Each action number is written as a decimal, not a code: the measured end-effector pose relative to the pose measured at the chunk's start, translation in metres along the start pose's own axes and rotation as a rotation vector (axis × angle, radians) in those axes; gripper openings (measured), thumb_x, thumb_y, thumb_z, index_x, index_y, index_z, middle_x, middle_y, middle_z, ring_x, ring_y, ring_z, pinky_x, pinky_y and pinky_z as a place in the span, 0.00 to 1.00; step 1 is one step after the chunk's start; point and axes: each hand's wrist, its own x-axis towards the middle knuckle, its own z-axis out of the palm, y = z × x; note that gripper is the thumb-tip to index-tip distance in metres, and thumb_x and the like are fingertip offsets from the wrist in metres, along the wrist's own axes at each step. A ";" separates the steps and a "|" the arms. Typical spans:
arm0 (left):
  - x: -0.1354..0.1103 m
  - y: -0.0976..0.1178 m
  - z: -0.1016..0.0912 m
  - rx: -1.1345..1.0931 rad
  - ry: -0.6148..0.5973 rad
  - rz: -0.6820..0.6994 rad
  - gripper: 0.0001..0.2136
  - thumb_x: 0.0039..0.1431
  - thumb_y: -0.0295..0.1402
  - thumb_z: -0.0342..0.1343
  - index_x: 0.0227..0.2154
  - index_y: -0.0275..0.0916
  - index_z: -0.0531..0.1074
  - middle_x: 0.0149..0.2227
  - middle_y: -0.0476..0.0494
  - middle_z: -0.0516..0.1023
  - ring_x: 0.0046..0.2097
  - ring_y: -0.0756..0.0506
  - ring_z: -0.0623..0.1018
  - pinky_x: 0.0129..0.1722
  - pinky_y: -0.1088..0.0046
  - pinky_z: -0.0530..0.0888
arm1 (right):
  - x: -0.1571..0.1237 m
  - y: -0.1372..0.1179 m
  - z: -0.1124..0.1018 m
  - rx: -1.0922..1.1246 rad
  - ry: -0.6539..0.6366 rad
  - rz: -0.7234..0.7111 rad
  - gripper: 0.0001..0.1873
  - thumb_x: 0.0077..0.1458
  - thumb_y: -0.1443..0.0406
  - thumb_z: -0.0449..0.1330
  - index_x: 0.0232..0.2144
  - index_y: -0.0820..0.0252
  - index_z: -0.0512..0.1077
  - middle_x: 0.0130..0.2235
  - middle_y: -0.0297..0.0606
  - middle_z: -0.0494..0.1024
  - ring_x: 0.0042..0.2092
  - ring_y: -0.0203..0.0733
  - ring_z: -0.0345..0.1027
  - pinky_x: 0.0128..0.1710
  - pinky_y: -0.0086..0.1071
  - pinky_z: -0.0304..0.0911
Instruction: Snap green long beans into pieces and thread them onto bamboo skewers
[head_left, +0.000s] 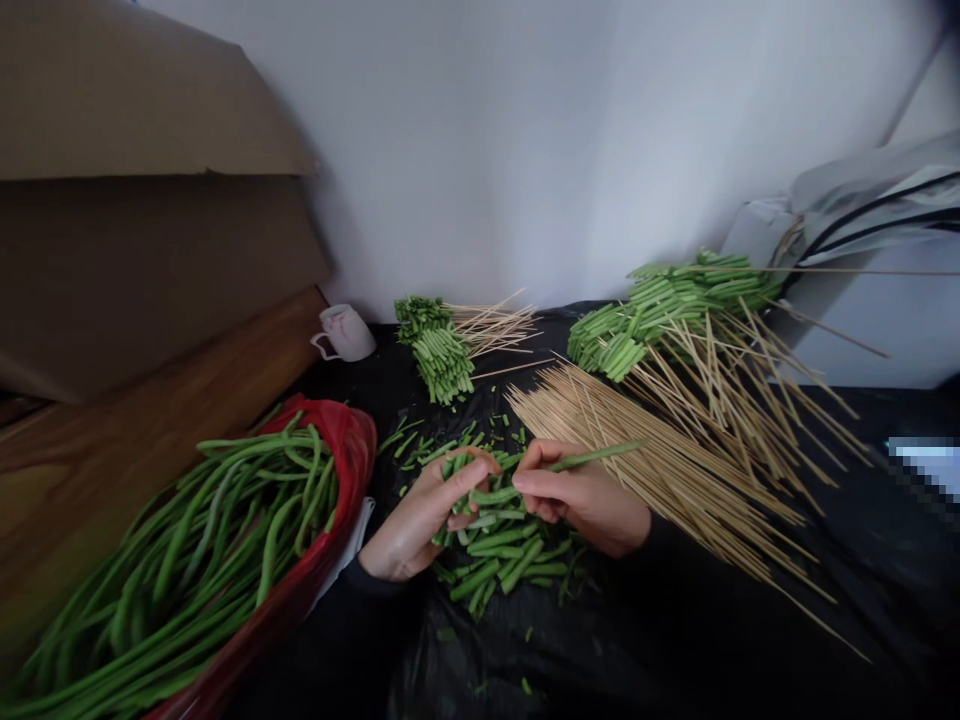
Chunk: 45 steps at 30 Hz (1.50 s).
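Note:
My left hand point(427, 510) is closed around several short green bean pieces point(457, 470), their ends poking out past the thumb. Close beside it, my right hand point(577, 495) pinches a long green bean point(600, 453) between thumb and fingers, with one end sticking out to the right. Under both hands lies a loose pile of cut bean pieces point(502, 560) on black plastic sheeting point(465, 670). Smaller scraps are strewn just beyond the hands. To the right of my right hand spreads a heap of thin wooden skewers point(675, 460).
Whole long beans point(195, 560) fill a red plastic bag point(352, 440) at left. Skewered bean bundles lie at the back centre point(439, 350) and back right point(675, 300). A white mug point(346, 333) stands near the wall, by a large cardboard box point(150, 250).

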 end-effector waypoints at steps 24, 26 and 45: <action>0.006 -0.009 0.005 0.434 0.313 0.285 0.10 0.55 0.39 0.60 0.30 0.37 0.71 0.23 0.54 0.67 0.26 0.52 0.64 0.28 0.77 0.63 | -0.007 0.005 0.019 -0.464 0.044 -0.128 0.03 0.52 0.65 0.61 0.29 0.60 0.72 0.26 0.31 0.72 0.28 0.33 0.64 0.29 0.28 0.60; 0.006 -0.009 0.004 0.455 0.334 0.292 0.09 0.55 0.39 0.60 0.31 0.38 0.71 0.24 0.54 0.67 0.27 0.52 0.64 0.28 0.77 0.63 | -0.006 0.008 0.018 -0.469 0.042 -0.144 0.04 0.53 0.66 0.59 0.28 0.60 0.71 0.25 0.30 0.72 0.27 0.33 0.64 0.28 0.28 0.60; 0.000 -0.002 0.010 0.430 0.114 0.192 0.11 0.57 0.41 0.59 0.30 0.37 0.71 0.24 0.51 0.71 0.26 0.52 0.66 0.26 0.78 0.64 | -0.003 0.014 0.012 -0.882 0.328 -0.430 0.07 0.47 0.72 0.56 0.21 0.56 0.65 0.21 0.29 0.68 0.24 0.34 0.61 0.26 0.29 0.55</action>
